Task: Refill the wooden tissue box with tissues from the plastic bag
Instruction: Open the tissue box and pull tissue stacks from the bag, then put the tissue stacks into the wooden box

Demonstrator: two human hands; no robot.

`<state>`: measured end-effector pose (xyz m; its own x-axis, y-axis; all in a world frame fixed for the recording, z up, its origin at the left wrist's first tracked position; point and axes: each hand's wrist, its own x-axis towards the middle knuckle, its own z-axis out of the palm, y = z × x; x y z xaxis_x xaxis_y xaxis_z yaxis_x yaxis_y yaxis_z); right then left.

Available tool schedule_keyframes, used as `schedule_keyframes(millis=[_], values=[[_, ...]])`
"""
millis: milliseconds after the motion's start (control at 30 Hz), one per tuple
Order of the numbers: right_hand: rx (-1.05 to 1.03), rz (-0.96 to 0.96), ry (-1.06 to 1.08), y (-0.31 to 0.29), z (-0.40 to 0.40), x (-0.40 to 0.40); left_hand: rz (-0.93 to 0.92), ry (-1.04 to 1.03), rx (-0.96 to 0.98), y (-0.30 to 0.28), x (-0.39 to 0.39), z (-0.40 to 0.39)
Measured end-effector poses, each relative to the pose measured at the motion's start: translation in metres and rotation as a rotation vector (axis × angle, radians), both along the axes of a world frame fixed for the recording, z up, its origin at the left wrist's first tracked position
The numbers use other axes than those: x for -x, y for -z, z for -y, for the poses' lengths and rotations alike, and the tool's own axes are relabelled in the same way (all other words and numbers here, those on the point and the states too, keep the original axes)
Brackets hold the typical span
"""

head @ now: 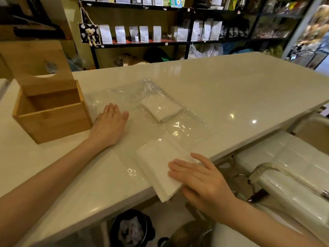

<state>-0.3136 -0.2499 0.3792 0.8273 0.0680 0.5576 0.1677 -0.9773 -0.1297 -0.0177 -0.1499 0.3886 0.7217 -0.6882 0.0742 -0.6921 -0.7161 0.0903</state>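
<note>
The wooden tissue box (53,120) stands at the left of the counter, its lid (37,66) raised and its inside bare. A clear plastic bag (188,129) lies flat in the middle, with a white tissue stack (161,107) inside it. A second tissue stack (156,163) lies at the counter's near edge, partly overhanging it. My right hand (201,182) grips this stack, fingers on top and thumb under it. My left hand (109,125) rests palm down on the bag's left part, fingers spread, beside the box.
The cream counter (231,86) stretches to the right and far side. Below its edge are a black bin (131,229) and packed white bundles (288,168) at the right. Dark shelves (142,43) with white pouches stand behind.
</note>
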Motion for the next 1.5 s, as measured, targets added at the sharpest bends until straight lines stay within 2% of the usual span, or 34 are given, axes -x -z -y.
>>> schedule_keyframes(millis=[133, 200, 267, 333, 433, 533, 600, 700, 800, 867, 1000, 1167, 1333, 1500], values=[[-0.071, -0.038, -0.036, -0.01, 0.006, 0.008, 0.003, 0.012, -0.056, -0.002, 0.01, -0.002], [-0.281, -0.069, -0.037, -0.024, 0.009, 0.01, 0.066, 0.058, 0.064, -0.011, 0.017, -0.005], [-0.585, -0.072, -0.029, -0.049, 0.007, 0.01, -0.007, 0.104, 0.307, -0.018, 0.023, -0.012], [-0.89, -0.049, -0.041, -0.076, 0.003, 0.004, -0.285, 0.113, 0.592, -0.03, 0.035, -0.017], [-1.319, -0.077, -0.1, -0.097, 0.019, -0.017, -0.89, 0.138, 0.93, -0.058, 0.063, -0.017], [-1.479, -0.195, -0.101, -0.112, 0.032, -0.054, -1.395, 0.08, 0.986, -0.084, 0.073, -0.025], [-1.576, -0.271, -0.081, -0.117, 0.038, -0.079, -1.525, 0.108, 0.961, -0.093, 0.07, -0.033], [-1.717, -0.398, -0.089, -0.118, 0.04, -0.114, -1.467, 0.128, 0.995, -0.101, 0.061, -0.048], [-1.781, -0.541, -0.126, -0.12, 0.035, -0.151, -1.197, -0.04, 0.986, -0.111, 0.048, -0.065], [-1.768, -0.615, -0.178, -0.123, 0.027, -0.174, -1.116, -0.138, 0.978, -0.12, 0.038, -0.077], [-1.655, -0.76, -0.294, -0.13, 0.008, -0.22, -1.096, -0.299, 0.977, -0.134, 0.008, -0.107], [-1.487, -0.854, -0.31, -0.138, -0.016, -0.278, -1.048, -0.433, 0.867, -0.147, -0.03, -0.142], [-1.251, -0.921, -0.303, -0.143, -0.026, -0.318, -1.004, -0.567, 0.798, -0.146, -0.057, -0.152], [-1.112, -0.919, -0.269, -0.145, -0.026, -0.336, -0.904, -0.657, 0.763, -0.144, -0.069, -0.15]])
